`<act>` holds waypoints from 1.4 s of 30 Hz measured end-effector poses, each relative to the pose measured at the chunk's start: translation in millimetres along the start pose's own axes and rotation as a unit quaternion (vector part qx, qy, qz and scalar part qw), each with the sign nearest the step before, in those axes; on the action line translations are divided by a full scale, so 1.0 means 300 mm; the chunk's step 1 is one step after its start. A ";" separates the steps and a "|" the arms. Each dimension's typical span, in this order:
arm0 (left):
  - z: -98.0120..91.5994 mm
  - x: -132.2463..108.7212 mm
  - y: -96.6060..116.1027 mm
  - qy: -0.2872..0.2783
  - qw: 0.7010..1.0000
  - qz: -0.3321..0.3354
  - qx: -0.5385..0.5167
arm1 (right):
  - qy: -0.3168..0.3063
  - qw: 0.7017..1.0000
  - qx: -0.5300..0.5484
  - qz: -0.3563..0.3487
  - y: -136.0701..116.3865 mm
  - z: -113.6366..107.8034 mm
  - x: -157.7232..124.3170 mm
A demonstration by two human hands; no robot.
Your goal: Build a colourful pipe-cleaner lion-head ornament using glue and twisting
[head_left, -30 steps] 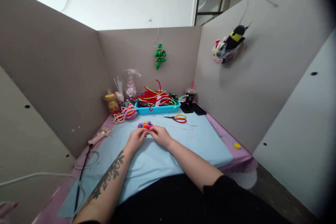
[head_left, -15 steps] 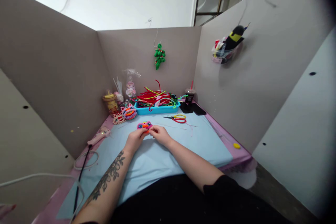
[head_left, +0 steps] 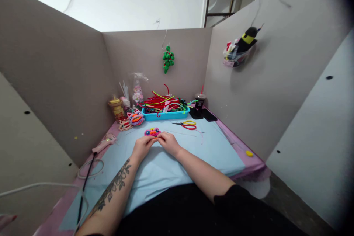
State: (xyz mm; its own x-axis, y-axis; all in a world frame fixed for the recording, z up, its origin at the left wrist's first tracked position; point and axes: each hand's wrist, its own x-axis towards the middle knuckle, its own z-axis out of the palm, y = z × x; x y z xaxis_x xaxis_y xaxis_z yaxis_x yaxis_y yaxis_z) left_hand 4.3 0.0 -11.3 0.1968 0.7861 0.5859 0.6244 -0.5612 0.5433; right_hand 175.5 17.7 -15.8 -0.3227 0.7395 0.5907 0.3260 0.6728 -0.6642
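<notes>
My left hand (head_left: 144, 146) and my right hand (head_left: 169, 143) meet over the middle of the blue cloth, fingertips nearly touching. Both pinch a small bit of orange pipe cleaner (head_left: 156, 139) between thumb and fingers. Just beyond the fingertips is a pink fuzzy animal face (head_left: 149, 131) with blue eyes and an orange middle. Whether the orange piece is joined to that face I cannot tell, as the fingers cover part of it. Scissors (head_left: 188, 125) with one yellow and one red handle lie to the right, past my right hand.
A blue tray (head_left: 166, 116) heaped with pipe cleaners stands at the back. Left of it are finished fuzzy faces (head_left: 135, 118) and a lidded cup (head_left: 117, 108). A pink glue gun (head_left: 106, 142) with cable lies at left. Black phones (head_left: 209, 115) and a drink cup (head_left: 200, 100) sit back right.
My right fingers have shifted slightly and closed in nearer the left ones. The pink face and everything else stay where they were.
</notes>
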 end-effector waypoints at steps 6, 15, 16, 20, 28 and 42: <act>-0.003 0.005 0.002 -0.010 0.996 -0.060 -0.065 | 0.001 0.999 -0.002 -0.032 0.000 -0.003 0.001; -0.005 -0.002 0.014 0.027 0.998 0.055 0.010 | -0.038 0.976 0.147 0.158 0.000 0.001 0.009; -0.005 -0.002 0.017 0.023 0.997 0.068 0.016 | -0.040 0.974 0.156 0.162 0.000 0.002 0.009; -0.002 0.000 0.018 0.020 0.995 0.089 0.042 | -0.034 0.974 0.170 0.144 -0.003 0.001 0.009; 0.014 0.003 -0.008 0.024 0.992 0.114 0.055 | 0.000 0.996 0.086 0.016 -0.002 -0.005 0.009; -0.010 0.003 -0.046 0.034 0.993 0.047 0.101 | 0.016 0.976 0.182 0.122 0.060 0.010 0.019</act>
State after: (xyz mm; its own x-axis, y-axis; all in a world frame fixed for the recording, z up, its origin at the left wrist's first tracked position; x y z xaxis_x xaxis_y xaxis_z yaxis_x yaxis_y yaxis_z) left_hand -6.3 7.8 -16.5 0.2130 0.7099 0.6714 0.7462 -0.5617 0.3573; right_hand 176.9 33.8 -25.8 -0.2446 0.8809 0.4052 0.0500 0.4288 -0.9020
